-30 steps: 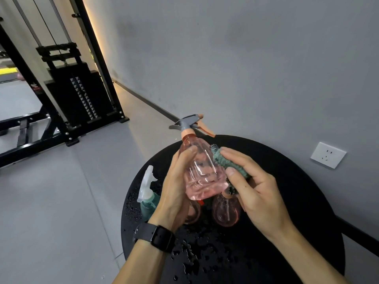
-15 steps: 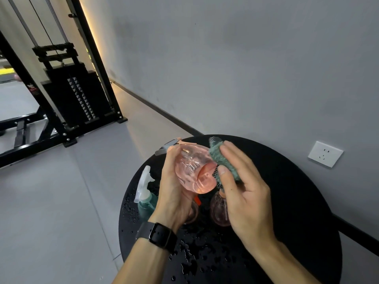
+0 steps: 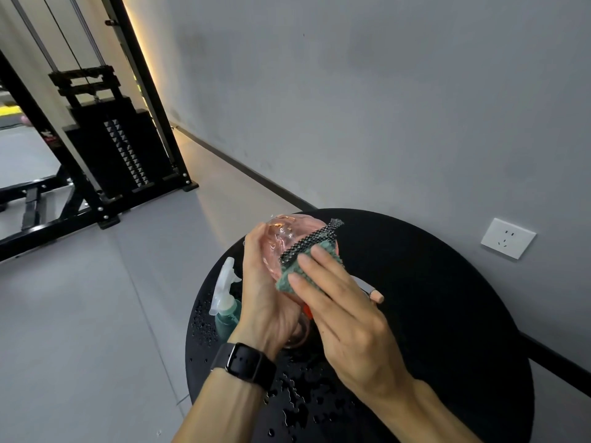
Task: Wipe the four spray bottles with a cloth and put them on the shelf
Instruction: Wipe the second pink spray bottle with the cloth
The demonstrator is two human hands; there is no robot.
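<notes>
— How far along are you with the four bottles?

— Early, I judge. I have the pink bottle (image 3: 281,241) up off the table and I am wiping it with the cloth (image 3: 307,260). No shelf shows from where I look, and nothing that I can see has been put away yet.

— Where does the bottle sit in your hands?

— It is tipped over, its rounded body toward me. My left hand (image 3: 265,295) curls round its left side, thumb and fingers wrapped on the clear plastic, so it is held firmly above the table. My right hand (image 3: 345,318) lies flat on the other side, fingers (image 3: 319,260) fairly straight and spread, pressing the green cloth against the body. The cloth's dark mesh edge runs up over the top of the bottle.

— And the other bottles?

— A teal bottle with a white trigger (image 3: 225,298) stands on the black round table (image 3: 447,314), just left of my left wrist. Under my hands I catch a bit of pink plastic and an orange part, likely more bottles, but my hands hide most of them, so I cannot count four. A small tan nozzle tip (image 3: 377,297) pokes out right of my right hand.

— Anything else?

— Water drops (image 3: 297,404) lie over the near part of the table, so the waiting bottles are probably wet too. I still have this one to finish, the rest to wipe, then all to shelve
</notes>
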